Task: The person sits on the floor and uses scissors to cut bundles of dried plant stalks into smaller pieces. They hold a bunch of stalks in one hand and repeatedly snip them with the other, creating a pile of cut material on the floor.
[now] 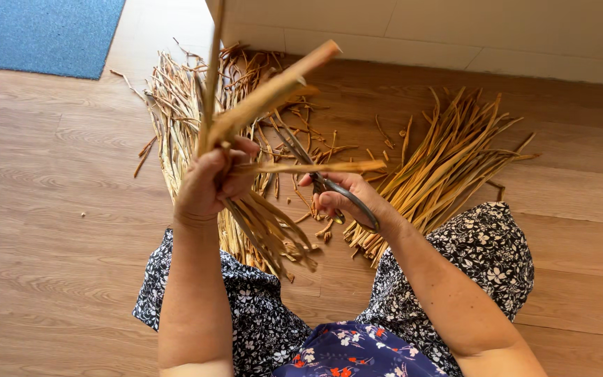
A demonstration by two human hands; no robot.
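Observation:
My left hand (212, 183) grips a bunch of dried tan reed strips (268, 94), raised above the floor; the strips fan upward and to the right, with their lower ends hanging below my fist. My right hand (347, 199) holds metal scissors (315, 171), whose blades point up and left toward the held strips. One flat strip (315, 167) juts out sideways from my left fist and crosses over the scissors.
A long pile of dried strips (176, 119) lies on the wooden floor behind my left hand. A second, neater pile (448, 157) fans out on the right. Short cut bits (329, 150) lie between them. A blue mat (47, 35) is far left, a pale wall base (420, 35) behind.

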